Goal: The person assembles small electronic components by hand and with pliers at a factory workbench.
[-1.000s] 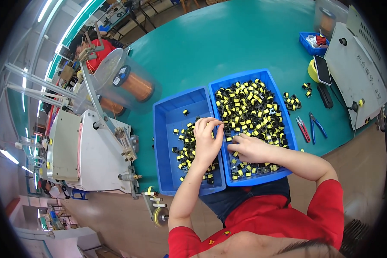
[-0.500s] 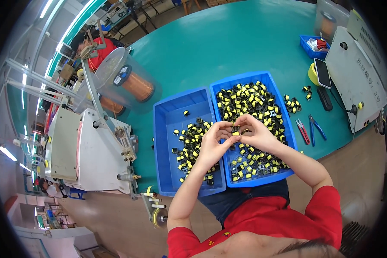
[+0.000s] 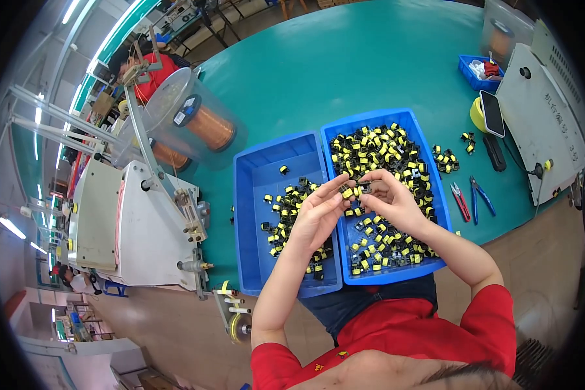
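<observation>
My left hand and my right hand come close together over the inner walls of two blue bins. At my left fingertips is a small black coil bobbin wrapped in yellow tape. Thumb and fingers of my right hand pinch another such bobbin, partly hidden by the fingers. Beneath my right hand, the right blue bin is heaped with the same taped bobbins. The left blue bin holds a smaller pile, mostly on its right side, partly behind my left hand and wrist.
On the green table, right of the bins, lie red-handled snips, blue-handled pliers, loose bobbins and a phone on a yellow roll. Machines stand at both sides. Copper wire spools stand at the back left.
My hands have moved slightly apart from their joined pinch. Two bobbins now show between the fingertips, where one showed before. The view has shifted a little.
</observation>
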Motion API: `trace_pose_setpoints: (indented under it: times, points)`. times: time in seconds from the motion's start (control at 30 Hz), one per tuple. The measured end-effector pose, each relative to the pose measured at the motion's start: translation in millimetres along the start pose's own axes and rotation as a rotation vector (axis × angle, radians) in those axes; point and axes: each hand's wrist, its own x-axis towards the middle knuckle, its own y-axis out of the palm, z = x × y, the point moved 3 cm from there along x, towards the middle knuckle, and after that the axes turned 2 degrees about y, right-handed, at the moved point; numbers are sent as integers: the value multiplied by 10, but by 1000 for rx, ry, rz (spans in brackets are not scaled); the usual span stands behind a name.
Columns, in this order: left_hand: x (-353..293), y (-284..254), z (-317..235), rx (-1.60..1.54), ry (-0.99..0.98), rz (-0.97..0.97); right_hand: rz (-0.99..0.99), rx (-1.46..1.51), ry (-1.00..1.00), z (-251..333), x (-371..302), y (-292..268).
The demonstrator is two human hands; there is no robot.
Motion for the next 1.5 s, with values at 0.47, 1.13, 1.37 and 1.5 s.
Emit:
trace_pose_setpoints:
  times: [0.47, 1.13, 1.37, 1.5]
  points:
    - [-41, 15, 122, 153, -95, 19, 74, -348, -37, 23, -38, 0]
    - [-22, -45, 64, -75, -121, -5, 240, -1499, -295, -561, -154, 259]
    - [-18, -30, 58, -37, -119, -34, 272, -1505, -383, -619, -137, 237]
    - [1, -116, -48, 441, -34, -165, 162, -1494, -339, -602, -131, 248]
